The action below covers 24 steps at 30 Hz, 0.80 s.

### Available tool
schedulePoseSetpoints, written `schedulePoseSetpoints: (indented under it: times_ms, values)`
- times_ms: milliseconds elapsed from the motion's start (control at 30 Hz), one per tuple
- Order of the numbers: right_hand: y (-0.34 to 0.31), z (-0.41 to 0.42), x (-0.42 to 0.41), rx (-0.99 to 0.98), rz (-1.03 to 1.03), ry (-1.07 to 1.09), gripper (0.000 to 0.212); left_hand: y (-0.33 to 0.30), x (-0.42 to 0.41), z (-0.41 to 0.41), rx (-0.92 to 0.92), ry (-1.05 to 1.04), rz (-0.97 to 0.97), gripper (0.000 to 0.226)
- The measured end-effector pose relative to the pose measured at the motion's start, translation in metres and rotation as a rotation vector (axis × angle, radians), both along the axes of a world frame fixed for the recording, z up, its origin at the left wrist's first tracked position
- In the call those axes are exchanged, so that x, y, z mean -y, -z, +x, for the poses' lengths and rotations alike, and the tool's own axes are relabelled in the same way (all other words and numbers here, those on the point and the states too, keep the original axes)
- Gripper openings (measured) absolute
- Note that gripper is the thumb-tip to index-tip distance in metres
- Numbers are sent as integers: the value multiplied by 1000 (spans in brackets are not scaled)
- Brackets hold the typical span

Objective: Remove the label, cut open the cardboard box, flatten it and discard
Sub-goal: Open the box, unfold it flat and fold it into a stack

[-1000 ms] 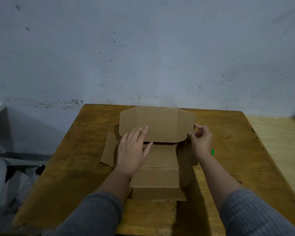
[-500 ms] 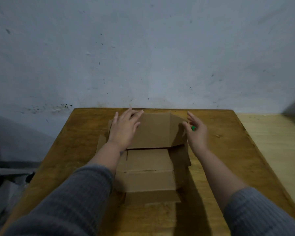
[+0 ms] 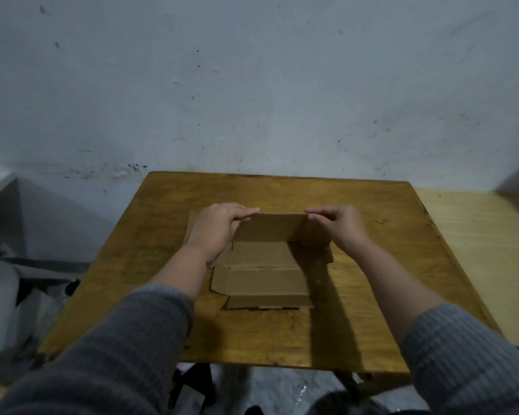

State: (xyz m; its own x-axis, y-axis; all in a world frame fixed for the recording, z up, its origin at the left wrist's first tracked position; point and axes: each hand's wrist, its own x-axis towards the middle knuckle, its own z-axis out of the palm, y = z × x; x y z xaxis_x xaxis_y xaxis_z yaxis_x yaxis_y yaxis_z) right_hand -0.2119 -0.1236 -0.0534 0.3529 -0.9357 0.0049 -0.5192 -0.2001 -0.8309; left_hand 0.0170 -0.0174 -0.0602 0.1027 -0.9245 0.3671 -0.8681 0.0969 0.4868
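An opened brown cardboard box (image 3: 261, 277) lies spread on the wooden table (image 3: 372, 265), its near panels flat and its far flap (image 3: 270, 227) tilted up. My left hand (image 3: 215, 227) grips the flap's left top corner, fingers curled over the edge. My right hand (image 3: 340, 224) grips the right top corner the same way. A side flap (image 3: 191, 223) pokes out flat behind my left hand. No label or cutter is visible.
A grey-white wall rises just behind the table. A lighter wooden surface (image 3: 486, 250) adjoins on the right. White plastic furniture (image 3: 0, 295) and dark clutter sit on the floor at the left. A small speck (image 3: 380, 221) lies on the table right of my hand.
Both hands moved from the flap's face and side to its far top edge and closed on the corners. The small green item seen by my right hand is hidden now.
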Motion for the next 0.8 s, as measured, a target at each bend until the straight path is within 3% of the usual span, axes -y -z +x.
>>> schedulePoseSetpoints:
  times_ms: [167, 300, 467, 633, 800]
  values:
    - [4, -22, -24, -19, 110, -102, 16, -5, -20, 0, -175, -1, 261, 19]
    - [13, -29, -43, -162, -17, -171, 18, 3, -36, -4, -35, 65, 436, 25]
    - [42, -45, -66, -364, -234, -346, 25, 24, -61, -14, 161, 161, 379, 33]
    - [58, -54, -71, -413, -435, -438, 22, 38, -64, -21, 148, 137, 396, 41]
    - [69, -55, -68, -475, -426, -447, 23, 38, -40, -23, 196, 25, 416, 52]
